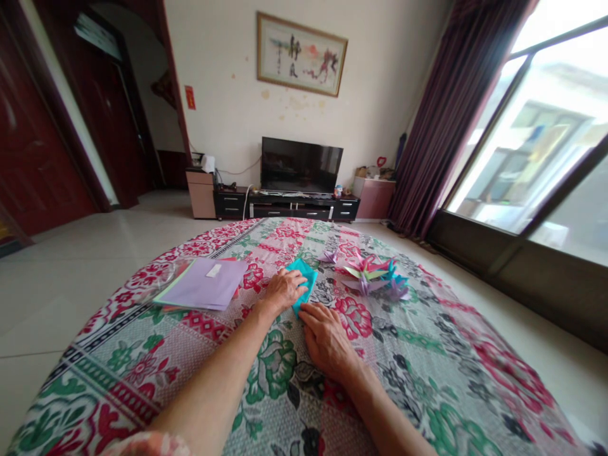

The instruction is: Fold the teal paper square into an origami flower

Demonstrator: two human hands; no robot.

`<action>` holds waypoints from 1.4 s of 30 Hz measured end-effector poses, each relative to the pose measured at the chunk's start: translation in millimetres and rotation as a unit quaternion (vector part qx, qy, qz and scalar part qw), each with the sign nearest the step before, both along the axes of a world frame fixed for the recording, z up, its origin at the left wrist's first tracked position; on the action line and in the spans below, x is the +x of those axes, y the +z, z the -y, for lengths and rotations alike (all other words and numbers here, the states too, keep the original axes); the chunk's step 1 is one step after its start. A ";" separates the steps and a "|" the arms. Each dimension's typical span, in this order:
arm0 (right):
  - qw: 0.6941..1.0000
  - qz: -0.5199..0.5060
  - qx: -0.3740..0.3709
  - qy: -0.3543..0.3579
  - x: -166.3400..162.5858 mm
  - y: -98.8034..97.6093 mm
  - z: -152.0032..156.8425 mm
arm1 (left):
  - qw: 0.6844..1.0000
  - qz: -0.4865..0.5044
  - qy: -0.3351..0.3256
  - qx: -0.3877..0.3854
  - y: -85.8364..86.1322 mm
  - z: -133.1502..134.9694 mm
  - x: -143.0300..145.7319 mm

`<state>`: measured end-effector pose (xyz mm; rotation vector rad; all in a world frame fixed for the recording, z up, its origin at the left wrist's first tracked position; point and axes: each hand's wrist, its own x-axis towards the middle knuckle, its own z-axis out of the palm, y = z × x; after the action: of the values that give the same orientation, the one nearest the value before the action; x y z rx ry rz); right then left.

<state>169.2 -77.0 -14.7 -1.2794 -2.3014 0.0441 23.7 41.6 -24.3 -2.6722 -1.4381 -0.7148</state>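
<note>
A folded piece of teal paper (308,277) lies on the patterned tablecloth in front of me. My left hand (285,289) rests on its left part, palm down, with the fingers stretched across the folds. My right hand (327,335) lies at its lower corner, fingers extended and fingertips touching the edge; its thumb is partly hidden. Part of the paper is covered by my fingers. To the right sits a cluster of folded paper cranes in several colours, among them a purple crane (365,286) and a teal crane (390,276). Another small purple crane (330,255) stands apart, nearer the paper.
Left of my hands is a stack of coloured paper sheets (202,288), a purple one on top with a small white label (213,270). Clear plastic wrap (164,282) lies beside it. Beyond the round table (418,342) stand a low cabinet and a television (302,166).
</note>
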 end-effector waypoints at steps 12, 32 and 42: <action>1.000 -0.012 -0.003 0.017 0.3 3.6 0.9 | 0.999 -0.037 0.003 0.031 -3.1 -0.7 1.1; 0.999 -0.033 -0.020 0.011 0.3 4.9 2.0 | 0.990 0.132 0.029 -0.026 -9.1 -9.3 -2.1; 0.999 -0.036 -0.023 0.006 -0.5 6.8 1.9 | 0.988 0.143 0.039 -0.042 -7.5 -7.2 -2.4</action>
<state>168.7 -78.8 -7.9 -1.2656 -2.2592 0.1469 21.3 48.8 -31.8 -2.6409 -1.6579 -1.0915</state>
